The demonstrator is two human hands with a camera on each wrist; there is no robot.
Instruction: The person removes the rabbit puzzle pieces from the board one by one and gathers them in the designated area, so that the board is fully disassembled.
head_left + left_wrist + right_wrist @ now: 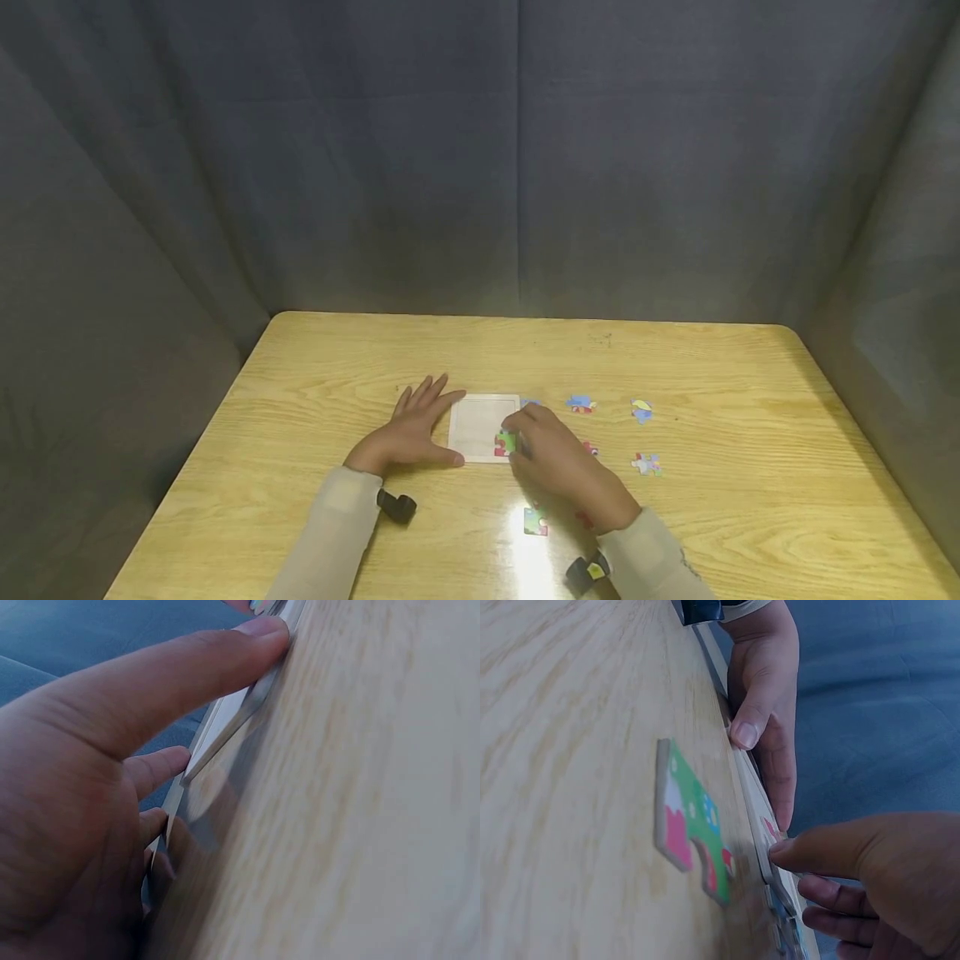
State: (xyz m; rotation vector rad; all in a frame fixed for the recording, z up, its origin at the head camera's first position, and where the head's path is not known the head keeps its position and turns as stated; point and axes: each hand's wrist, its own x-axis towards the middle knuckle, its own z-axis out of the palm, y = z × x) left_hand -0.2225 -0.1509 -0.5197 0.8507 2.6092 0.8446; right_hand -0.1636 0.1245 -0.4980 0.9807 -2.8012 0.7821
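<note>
A white square puzzle tray (480, 421) lies flat on the table, a red-green piece (504, 444) in its near-right corner.

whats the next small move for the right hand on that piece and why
Probably press the piece flat into the tray's near right corner. The right hand holds it there, and the left hand lies flat against the tray's left edge, bracing it.

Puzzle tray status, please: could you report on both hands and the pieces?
Left hand flat, thumb against puzzle tray edge. Right hand pinching green piece at tray's near right corner. Loose pieces lie right of tray; nothing blocking.
</note>
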